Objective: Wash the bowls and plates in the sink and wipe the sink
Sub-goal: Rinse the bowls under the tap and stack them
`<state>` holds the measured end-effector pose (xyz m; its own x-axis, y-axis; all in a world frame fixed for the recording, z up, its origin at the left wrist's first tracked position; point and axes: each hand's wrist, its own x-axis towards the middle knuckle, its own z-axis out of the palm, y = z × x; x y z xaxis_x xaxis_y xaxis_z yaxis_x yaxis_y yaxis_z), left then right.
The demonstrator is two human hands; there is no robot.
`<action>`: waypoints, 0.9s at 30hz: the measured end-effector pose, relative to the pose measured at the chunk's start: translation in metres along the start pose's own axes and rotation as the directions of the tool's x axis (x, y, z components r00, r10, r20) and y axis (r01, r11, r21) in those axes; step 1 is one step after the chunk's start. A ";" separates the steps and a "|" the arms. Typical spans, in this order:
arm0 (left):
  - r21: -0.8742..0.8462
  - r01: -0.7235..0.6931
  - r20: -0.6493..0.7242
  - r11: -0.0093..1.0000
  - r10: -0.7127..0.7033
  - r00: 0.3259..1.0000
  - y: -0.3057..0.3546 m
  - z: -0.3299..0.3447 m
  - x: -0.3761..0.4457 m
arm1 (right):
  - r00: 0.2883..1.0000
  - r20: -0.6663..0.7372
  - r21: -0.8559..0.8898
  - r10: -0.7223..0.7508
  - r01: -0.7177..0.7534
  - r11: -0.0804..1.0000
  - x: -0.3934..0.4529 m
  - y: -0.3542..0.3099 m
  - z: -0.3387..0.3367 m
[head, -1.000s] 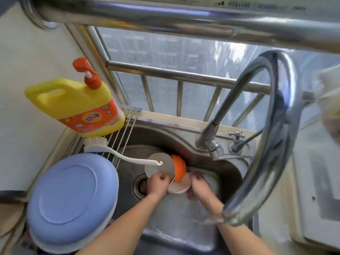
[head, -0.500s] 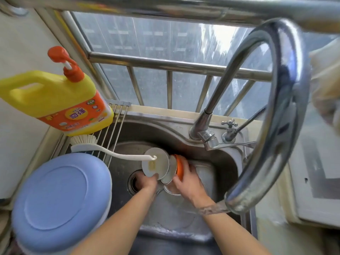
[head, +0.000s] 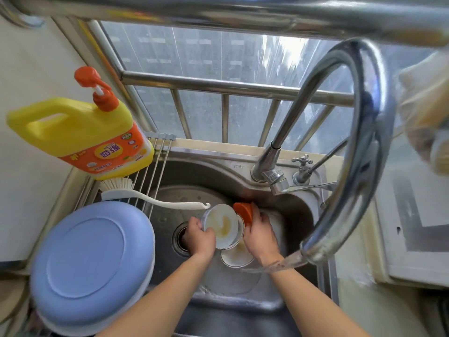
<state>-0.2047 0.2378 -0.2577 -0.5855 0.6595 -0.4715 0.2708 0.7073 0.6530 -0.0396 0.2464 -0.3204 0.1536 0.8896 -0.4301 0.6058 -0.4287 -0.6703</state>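
Dirty plate tipped up for scrubbing

The left hand now grips the plate by its rim, tilted further to show its yellow-smeared face; the right hand has brought the orange sponge beside it, fingers curled round it. Another bowl waits below in the sink; washing is barely begun.

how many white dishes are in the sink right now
2 that I can see. One white dish, smeared yellow, is held tilted by the left hand. Another white dish lies below it on the sink floor, under the right hand. More may be hidden.
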 end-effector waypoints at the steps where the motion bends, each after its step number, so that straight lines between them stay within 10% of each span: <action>1: 0.022 -0.019 0.024 1.000 0.018 1.000 0.001 -0.002 -0.005 | 0.999 -0.024 -0.052 0.021 -0.023 0.998 -0.003 -0.006 -0.001; 10: 0.134 -0.307 0.308 0.942 0.255 0.917 0.014 -0.037 -0.045 | 0.979 -0.028 -0.268 -0.200 0.185 0.946 -0.063 -0.048 -0.035; 15: 0.366 -0.561 0.401 0.743 0.418 0.815 0.016 -0.047 -0.059 | 0.910 0.254 -0.271 -0.328 0.393 0.879 -0.113 -0.067 -0.061; 21: 0.103 -0.060 0.638 0.993 -0.020 0.770 0.006 -0.044 -0.059 | 0.938 0.249 -0.321 -0.240 0.314 0.893 -0.128 -0.065 -0.062; 24: -0.072 0.115 0.760 0.991 -0.020 0.650 -0.004 -0.042 -0.074 | 0.941 0.286 -0.262 -0.180 0.257 0.930 -0.128 -0.066 -0.052; 27: -0.172 0.136 0.701 0.976 0.024 0.712 -0.001 -0.040 -0.080 | 0.868 0.491 -0.110 -0.075 0.147 0.983 -0.129 -0.074 -0.052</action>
<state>-0.1888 0.1746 -0.1968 0.1255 0.6656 -0.7357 0.0529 0.7360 0.6749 -0.0641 0.1717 -0.1840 -0.2950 0.7272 -0.6198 0.7042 -0.2729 -0.6554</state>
